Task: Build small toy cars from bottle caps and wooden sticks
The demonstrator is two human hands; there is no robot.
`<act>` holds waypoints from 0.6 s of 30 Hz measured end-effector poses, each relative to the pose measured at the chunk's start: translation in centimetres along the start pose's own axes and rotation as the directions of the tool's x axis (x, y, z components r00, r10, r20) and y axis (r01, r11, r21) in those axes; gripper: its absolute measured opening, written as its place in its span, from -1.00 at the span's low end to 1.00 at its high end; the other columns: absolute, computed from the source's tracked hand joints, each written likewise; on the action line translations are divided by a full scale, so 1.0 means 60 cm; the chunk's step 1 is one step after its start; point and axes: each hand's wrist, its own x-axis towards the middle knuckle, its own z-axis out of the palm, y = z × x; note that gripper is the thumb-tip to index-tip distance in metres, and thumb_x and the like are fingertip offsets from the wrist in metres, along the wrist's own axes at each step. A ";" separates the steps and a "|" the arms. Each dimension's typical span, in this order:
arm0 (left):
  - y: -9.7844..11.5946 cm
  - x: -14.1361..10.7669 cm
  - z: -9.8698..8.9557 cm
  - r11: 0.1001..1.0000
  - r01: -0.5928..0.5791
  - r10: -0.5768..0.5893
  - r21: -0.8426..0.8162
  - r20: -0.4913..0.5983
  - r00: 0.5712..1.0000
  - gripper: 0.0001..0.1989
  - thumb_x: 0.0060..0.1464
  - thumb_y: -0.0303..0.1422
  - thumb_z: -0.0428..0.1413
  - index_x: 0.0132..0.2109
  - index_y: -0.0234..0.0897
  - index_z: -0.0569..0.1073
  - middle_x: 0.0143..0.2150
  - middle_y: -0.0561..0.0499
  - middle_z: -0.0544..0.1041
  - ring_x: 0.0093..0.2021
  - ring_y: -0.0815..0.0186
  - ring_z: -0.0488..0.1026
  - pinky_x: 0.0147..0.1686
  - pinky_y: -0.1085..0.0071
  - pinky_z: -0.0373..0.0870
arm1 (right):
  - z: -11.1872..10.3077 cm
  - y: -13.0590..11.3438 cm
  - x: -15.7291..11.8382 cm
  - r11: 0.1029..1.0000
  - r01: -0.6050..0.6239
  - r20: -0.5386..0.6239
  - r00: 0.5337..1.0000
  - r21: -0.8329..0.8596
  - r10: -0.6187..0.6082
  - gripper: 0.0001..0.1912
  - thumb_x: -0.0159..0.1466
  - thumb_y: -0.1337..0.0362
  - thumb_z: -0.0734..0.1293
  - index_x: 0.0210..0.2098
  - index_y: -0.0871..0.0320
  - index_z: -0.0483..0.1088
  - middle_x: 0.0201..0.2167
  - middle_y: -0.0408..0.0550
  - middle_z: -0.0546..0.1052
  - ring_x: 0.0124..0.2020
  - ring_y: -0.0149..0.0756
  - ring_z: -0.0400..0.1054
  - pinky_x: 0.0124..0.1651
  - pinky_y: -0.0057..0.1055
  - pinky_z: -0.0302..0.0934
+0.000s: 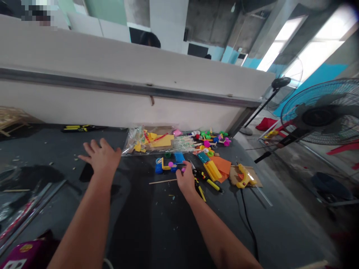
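My left hand (103, 158) hovers palm down over the dark table, its fingers spread and holding nothing. Partly under it lies a flat black object (86, 172). My right hand (186, 181) is curled, with a small pink plastic piece (183, 169) between thumb and forefinger. Just left of it sit blue plastic pieces (159, 168) with a yellow strip (166, 167) and a pink ball (171, 164). A thin wooden stick (162, 182) points toward this hand. Yellow-and-black pliers (201, 191) lie partly hidden behind the wrist, beside a yellow-and-black tool (213, 184).
Behind my hands lies a clear plastic bag (131, 144) of yellow pieces. Colourful plastic parts (210, 140) and wooden sticks are heaped right of it. A yellow glue gun (245, 177) rests on cardboard (256, 181), its cord trailing forward. A low white partition (112, 104) borders the table's back.
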 end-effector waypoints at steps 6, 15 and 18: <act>0.095 -0.104 -0.032 0.896 -0.303 0.277 -0.325 -0.127 0.953 -0.72 0.05 -0.42 -0.01 -0.06 -0.34 0.35 -0.11 -0.19 0.41 0.00 0.09 0.30 0.02 0.15 0.19 | 0.010 0.016 0.005 0.968 0.106 -0.163 0.984 0.229 -0.069 -0.69 0.14 0.38 0.13 -0.11 0.20 0.22 -0.28 -0.04 0.33 -0.26 -0.32 0.26 -0.12 -0.33 0.20; 0.132 -0.249 -0.029 0.663 0.132 0.325 -0.737 0.443 0.836 -0.69 0.17 -0.20 -0.15 -0.41 -0.22 0.36 -0.60 0.12 0.33 -0.58 0.36 0.29 -0.52 0.47 0.19 | -0.024 -0.036 -0.034 0.870 0.390 -0.030 0.916 0.303 -0.400 -0.79 0.25 0.22 0.21 -0.16 0.15 0.34 -0.23 -0.01 0.47 -0.18 -0.28 0.36 -0.09 -0.34 0.23; 0.122 -0.232 -0.028 0.696 0.131 0.279 -0.706 0.433 0.857 -0.66 0.15 -0.16 -0.13 -0.46 -0.22 0.35 -0.58 0.10 0.38 -0.54 0.36 0.33 -0.51 0.49 0.18 | -0.026 -0.044 -0.045 0.851 0.445 0.026 0.882 0.279 -0.470 -0.79 0.24 0.22 0.24 -0.16 0.13 0.35 -0.24 -0.01 0.48 -0.19 -0.27 0.37 -0.10 -0.34 0.24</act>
